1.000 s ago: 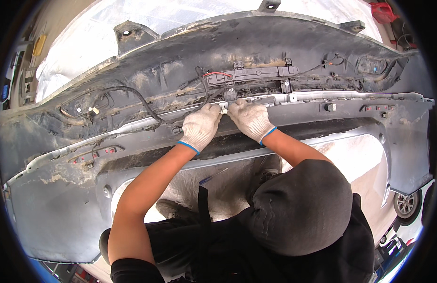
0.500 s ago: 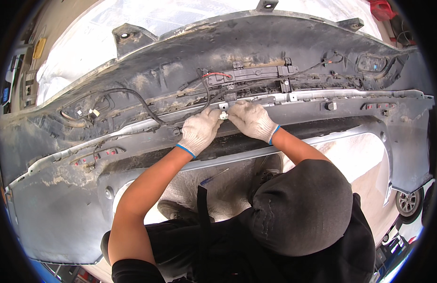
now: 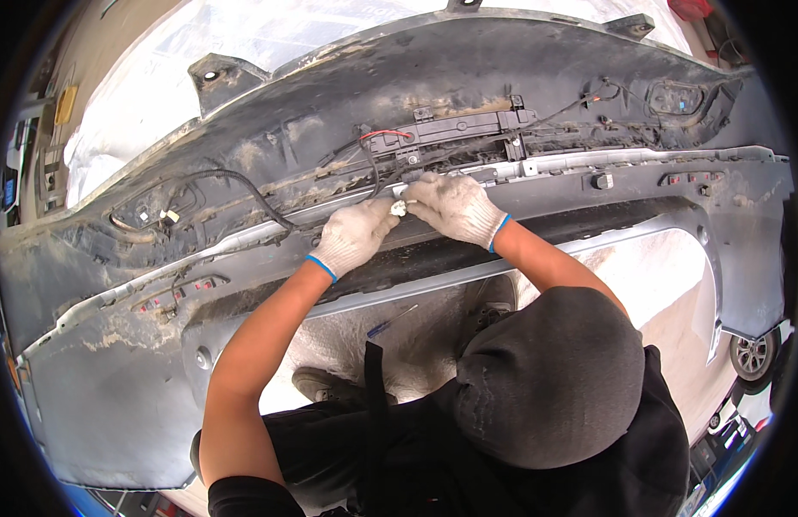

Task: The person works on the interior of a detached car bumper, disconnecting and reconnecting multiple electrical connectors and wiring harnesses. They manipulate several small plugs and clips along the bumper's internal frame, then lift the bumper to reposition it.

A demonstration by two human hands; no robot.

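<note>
Bumper cover, grey, soiled, inner face shown. Right hand, white knit glove, fingers curled beside a white fitting; grip cannot be told. Left hand, gloved alike, fingers pinching it. White fitting, small, between both hands.

Car wheel: right, silver-spoked
White sheeting: far side
Red object: far right
Yellow object: far left
</note>
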